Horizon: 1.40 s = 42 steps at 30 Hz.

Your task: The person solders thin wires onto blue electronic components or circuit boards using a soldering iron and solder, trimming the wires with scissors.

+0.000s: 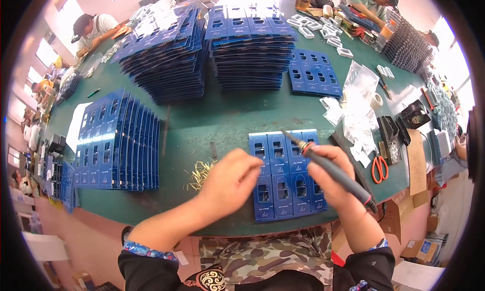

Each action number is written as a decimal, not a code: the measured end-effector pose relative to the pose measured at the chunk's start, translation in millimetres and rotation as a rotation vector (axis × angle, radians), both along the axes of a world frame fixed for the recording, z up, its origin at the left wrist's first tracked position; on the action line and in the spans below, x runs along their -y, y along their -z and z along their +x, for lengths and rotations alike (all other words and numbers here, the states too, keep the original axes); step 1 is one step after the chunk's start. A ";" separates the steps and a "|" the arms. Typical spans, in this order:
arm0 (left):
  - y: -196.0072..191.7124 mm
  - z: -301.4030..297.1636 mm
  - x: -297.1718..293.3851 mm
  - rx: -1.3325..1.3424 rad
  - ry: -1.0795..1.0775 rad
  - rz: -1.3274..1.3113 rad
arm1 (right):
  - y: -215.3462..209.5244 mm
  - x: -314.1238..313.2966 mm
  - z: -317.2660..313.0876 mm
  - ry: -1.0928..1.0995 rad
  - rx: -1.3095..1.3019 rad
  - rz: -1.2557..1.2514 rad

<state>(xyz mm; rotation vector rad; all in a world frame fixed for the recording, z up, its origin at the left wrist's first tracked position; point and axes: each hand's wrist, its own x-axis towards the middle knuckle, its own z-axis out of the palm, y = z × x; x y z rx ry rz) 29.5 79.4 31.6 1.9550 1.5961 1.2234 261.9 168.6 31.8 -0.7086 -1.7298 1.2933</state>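
Note:
A blue circuit board panel (pixel 286 182), with two rows of rectangular cutouts, lies flat on the green table in front of me. My right hand (pixel 331 170) grips a grey soldering iron (pixel 347 182), its tip pointing up and left over the panel's far edge. At the panel's left edge is my left hand (pixel 230 181), fingers curled and pressed together; whatever they hold, if anything, is too small or hidden to make out. Just beyond that wrist lies a loose heap of thin gold-coloured pins (pixel 201 174).
Tall stacks of blue panels (pixel 251 59) stand at the back, with upright panels (pixel 118 144) at left. On the right are clear plastic bags (pixel 359 99), orange-handled scissors (pixel 379 169) and a small black fan (pixel 415 114). People (pixel 96 32) work at the far sides.

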 end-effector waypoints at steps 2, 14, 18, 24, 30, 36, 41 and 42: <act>-0.2 -12.1 -7.5 -0.029 -0.064 -0.075 | -3.4 -22.1 8.0 -0.097 0.104 0.240; 30.8 -18.1 -22.8 -0.186 -0.091 -0.027 | 28.5 -21.7 -9.4 0.006 0.110 -0.028; 34.3 -18.8 -24.6 -0.199 -0.090 -0.021 | 26.4 -22.1 -11.8 0.010 0.150 -0.017; 34.6 -18.4 -25.4 -0.222 -0.085 -0.015 | 27.6 -22.7 -13.1 -0.021 0.092 0.016; 34.8 -18.7 -26.2 -0.227 -0.090 -0.021 | 26.9 -22.8 -14.4 -0.009 0.109 0.058; 34.4 -19.9 -27.5 -0.242 -0.081 -0.015 | 26.3 -22.5 -13.4 -0.009 0.128 0.054; 31.5 -20.2 -25.6 -0.239 -0.071 -0.011 | 26.3 -21.5 -12.0 -0.012 0.060 -0.019; 31.5 -20.1 -25.1 -0.240 -0.071 -0.011 | 26.8 -21.7 -12.2 -0.013 0.059 -0.020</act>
